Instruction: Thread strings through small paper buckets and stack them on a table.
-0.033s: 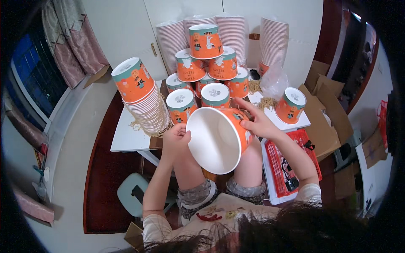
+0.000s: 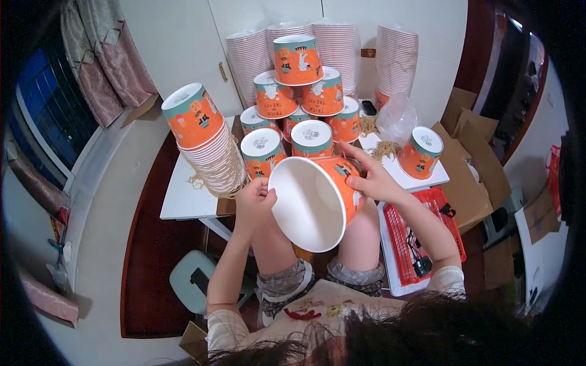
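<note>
Head view: we see white cabinet doors [image 2: 177,55] filling the top of the frame, and below them a white table [image 2: 178,204] running across the middle. A brown cardboard box [image 2: 458,177] stands open at the right. On the table, upper centre, orange-and-green paper buckets [image 2: 297,67] rise upside down in a pyramid, with tall wrapped stacks [image 2: 334,49] of pale-rimmed ones behind. Left of centre leans a nested column [image 2: 210,161], pale cord looped down its side. A red basket [image 2: 410,232] sits at lower right, holding black cables.

At the centre of the frame, above our knees, is the orange bucket [image 2: 308,207] we hold, tilted so its white inside faces us. Our left hand [image 2: 252,198] pinches its left rim between curled fingers and thumb. Our right hand [image 2: 373,178] grips it near the closed end, thumb on the printed wall and forefinger stretched out; we cannot tell how its other fingers lie. Right of centre, a clear plastic bag [image 2: 400,121] rests beside a small bundle of twine [image 2: 386,149].
</note>
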A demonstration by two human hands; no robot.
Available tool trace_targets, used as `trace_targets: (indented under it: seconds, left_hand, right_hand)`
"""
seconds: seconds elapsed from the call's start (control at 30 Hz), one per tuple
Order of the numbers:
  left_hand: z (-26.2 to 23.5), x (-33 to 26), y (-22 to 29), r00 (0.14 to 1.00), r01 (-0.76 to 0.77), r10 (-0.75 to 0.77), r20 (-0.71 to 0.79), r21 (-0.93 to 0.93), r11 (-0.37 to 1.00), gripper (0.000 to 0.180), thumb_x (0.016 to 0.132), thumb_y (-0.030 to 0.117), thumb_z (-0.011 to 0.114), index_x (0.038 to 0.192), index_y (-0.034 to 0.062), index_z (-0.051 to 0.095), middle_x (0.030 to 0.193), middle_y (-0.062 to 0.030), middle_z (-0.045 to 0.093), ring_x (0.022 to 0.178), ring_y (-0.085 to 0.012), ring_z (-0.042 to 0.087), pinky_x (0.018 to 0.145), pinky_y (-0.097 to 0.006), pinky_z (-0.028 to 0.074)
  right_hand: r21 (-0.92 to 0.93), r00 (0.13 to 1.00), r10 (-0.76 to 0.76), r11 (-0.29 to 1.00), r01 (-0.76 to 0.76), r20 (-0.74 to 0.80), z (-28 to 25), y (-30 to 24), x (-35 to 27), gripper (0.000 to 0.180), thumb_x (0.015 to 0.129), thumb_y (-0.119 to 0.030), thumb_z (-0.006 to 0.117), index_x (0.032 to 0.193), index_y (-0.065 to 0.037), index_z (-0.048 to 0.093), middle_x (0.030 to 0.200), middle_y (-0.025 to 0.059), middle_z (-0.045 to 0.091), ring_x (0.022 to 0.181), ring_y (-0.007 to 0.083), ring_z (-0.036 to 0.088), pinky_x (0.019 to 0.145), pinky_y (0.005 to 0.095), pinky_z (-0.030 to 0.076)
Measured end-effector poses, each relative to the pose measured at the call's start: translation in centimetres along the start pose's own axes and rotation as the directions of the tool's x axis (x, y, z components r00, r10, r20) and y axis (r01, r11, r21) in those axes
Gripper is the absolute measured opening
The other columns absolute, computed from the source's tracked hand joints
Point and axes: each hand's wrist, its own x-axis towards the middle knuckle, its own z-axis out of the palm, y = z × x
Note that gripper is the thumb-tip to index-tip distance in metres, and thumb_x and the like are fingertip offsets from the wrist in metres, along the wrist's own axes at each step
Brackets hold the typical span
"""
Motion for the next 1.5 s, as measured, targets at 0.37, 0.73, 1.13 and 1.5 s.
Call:
trace_targets:
  seconds: [0.37, 0.73, 1.13, 1.5]
  left_hand:
    - [0.9, 0.4, -1.5, 0.971, -0.056, 0.105, -0.213, 0.224, 0.973, 0.011, 0.069, 0.004, 0.055, 0.077, -0.0032, 0.057, 0.062, -0.0038, 0.058, 0.054, -0.0067, 0.053, 0.051, -0.021, 0.043]
    - [0.2, -0.6, -4.7, 0.980, 0.082, -0.041, -0.195, 0.209, 0.975, 0.008, 0.067, 0.004, 0.055, 0.073, -0.0018, 0.053, 0.060, 0.0004, 0.053, 0.053, -0.0036, 0.046, 0.049, -0.018, 0.039]
    - [1.1, -2.8, -3.9, 0.954, 0.042, 0.054, -0.296, 0.309, 0.950, 0.006, 0.075, 0.004, 0.057, 0.076, 0.0013, 0.052, 0.061, 0.0012, 0.052, 0.057, -0.0033, 0.048, 0.054, -0.020, 0.041]
    - [-0.3, -5.4, -4.7, 0.795, -0.592, 0.605, -0.043, 0.165, 0.789, 0.017, 0.070, -0.004, 0.056, 0.086, 0.0015, 0.056, 0.089, -0.0124, 0.058, 0.081, -0.0289, 0.055, 0.073, -0.036, 0.043]
  right_hand:
    - [-0.255, 0.987, -0.116, 0.963, 0.083, -0.115, 3.4, -0.4, -1.8, 0.075, 0.070, -0.029, 0.066, 0.129, -0.002, 0.029, 0.123, 0.0194, 0.039, 0.114, 0.0292, 0.038, 0.096, 0.0353, 0.028]
    - [-0.325, 0.978, -0.120, 0.944, 0.059, -0.172, 5.7, -0.1, -3.3, 0.075, 0.065, -0.033, 0.068, 0.126, -0.003, 0.036, 0.121, 0.0148, 0.045, 0.114, 0.0308, 0.039, 0.095, 0.0360, 0.031]
    - [-0.464, 0.917, -0.360, 0.851, 0.246, -0.172, 8.9, 2.2, -6.8, 0.082, 0.059, -0.035, 0.073, 0.125, -0.002, 0.037, 0.123, 0.0126, 0.044, 0.115, 0.0318, 0.036, 0.095, 0.0413, 0.028]
    - [-0.439, 0.917, -0.300, 0.884, 0.164, -0.262, 5.9, -1.4, -4.6, 0.023, 0.068, -0.008, 0.060, 0.091, -0.007, 0.062, 0.086, 0.0058, 0.062, 0.083, 0.0185, 0.057, 0.077, 0.0317, 0.036]
